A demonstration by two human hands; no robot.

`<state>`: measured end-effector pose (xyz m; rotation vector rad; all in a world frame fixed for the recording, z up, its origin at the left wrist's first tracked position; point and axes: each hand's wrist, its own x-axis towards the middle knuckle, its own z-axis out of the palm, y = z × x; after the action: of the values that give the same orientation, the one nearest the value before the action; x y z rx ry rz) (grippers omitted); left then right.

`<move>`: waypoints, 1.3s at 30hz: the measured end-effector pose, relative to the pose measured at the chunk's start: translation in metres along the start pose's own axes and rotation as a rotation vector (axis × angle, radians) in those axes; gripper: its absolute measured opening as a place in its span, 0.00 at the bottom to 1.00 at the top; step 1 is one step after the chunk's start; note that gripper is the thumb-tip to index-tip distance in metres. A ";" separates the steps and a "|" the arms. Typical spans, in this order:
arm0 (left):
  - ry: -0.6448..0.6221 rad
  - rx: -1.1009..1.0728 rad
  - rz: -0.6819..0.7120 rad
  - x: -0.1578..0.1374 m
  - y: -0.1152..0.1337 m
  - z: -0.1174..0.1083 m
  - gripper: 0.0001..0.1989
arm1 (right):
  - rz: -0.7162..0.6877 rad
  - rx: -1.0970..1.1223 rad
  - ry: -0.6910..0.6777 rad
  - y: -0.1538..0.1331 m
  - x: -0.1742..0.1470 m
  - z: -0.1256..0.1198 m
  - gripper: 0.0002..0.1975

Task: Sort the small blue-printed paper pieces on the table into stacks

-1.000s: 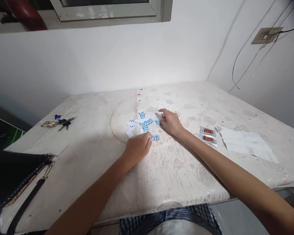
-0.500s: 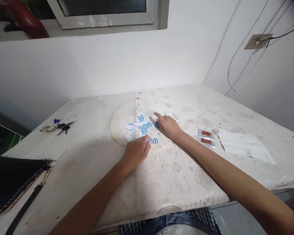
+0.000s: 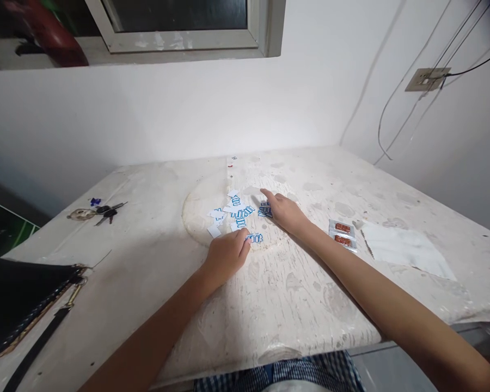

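Blue print on the paper scraps (image 3: pixel 239 211) is too small to read.

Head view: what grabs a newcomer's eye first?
The scatter of small white paper pieces with blue print at the middle of the worn white table, with both hands on it: the left hand at its near edge, the right hand pointing a finger. Next, a bunch of keys far left and two blister packs to the right.

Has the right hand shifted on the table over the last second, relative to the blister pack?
Barely: the right hand stays at the paper pieces, left of the blister pack; only the index finger now points farther out.
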<state>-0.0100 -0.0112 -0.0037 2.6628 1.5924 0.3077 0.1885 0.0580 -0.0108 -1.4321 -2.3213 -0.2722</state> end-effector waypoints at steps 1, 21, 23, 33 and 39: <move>0.000 0.003 -0.001 0.000 0.000 0.000 0.13 | 0.008 0.005 0.011 0.000 -0.001 -0.003 0.25; -0.094 -0.052 -0.014 -0.004 0.002 -0.012 0.11 | 0.079 0.719 -0.308 -0.046 -0.031 -0.044 0.06; -0.096 -0.046 -0.014 -0.003 0.002 -0.012 0.11 | 0.080 0.630 -0.258 -0.047 -0.031 -0.039 0.06; -0.060 -0.037 -0.001 -0.002 0.003 -0.010 0.13 | 0.062 0.471 -0.198 -0.053 -0.032 -0.043 0.11; -0.046 -0.019 -0.008 -0.002 0.003 -0.008 0.14 | 0.055 0.542 -0.204 -0.052 -0.031 -0.027 0.03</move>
<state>-0.0091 -0.0150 0.0039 2.6286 1.5787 0.2576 0.1601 -0.0006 0.0023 -1.2809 -2.2561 0.5057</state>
